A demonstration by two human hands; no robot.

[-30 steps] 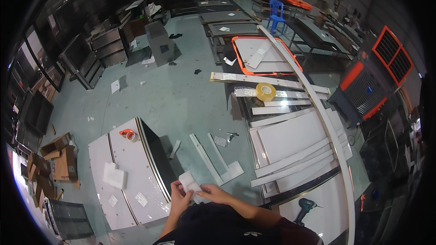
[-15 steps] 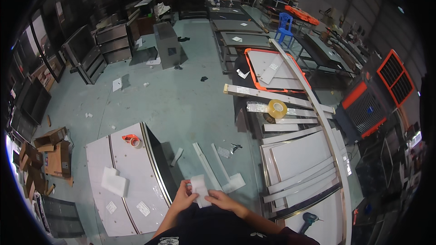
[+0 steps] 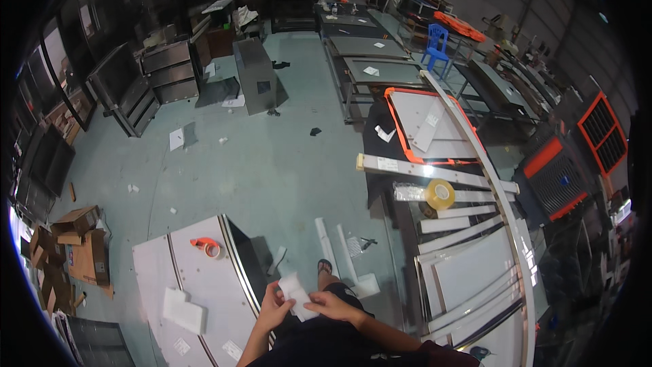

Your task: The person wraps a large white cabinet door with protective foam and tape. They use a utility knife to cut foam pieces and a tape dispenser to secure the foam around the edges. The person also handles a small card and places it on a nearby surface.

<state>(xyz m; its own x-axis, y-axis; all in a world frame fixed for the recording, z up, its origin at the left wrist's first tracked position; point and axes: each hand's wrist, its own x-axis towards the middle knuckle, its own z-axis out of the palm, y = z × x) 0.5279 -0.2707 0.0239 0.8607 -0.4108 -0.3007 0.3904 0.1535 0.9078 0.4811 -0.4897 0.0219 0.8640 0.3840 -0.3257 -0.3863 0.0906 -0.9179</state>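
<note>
I hold the white foam (image 3: 295, 289) in front of my body, to the right of the white box (image 3: 153, 275). My left hand (image 3: 274, 304) grips its left side, fingers curled round the upper part and thumb lower down; my right hand (image 3: 333, 306) pinches its lower right side. Neither is free. The foam looks soft, so I judge a light, even pinch best: squeezing hard could dent or tear it. My two thumbs should press about equally, or the piece may twist. I cannot tell whether it is folded or just bent, so I would feel along the edge before putting force on it. An L-shaped foam block (image 3: 183, 310) lies on the box, with an orange tape dispenser (image 3: 206, 247) farther up, both clear of my hands. My foot (image 3: 325, 267) is close beside the long strips (image 3: 326, 241) on the floor (image 3: 238, 163); I should step with care there.
</note>
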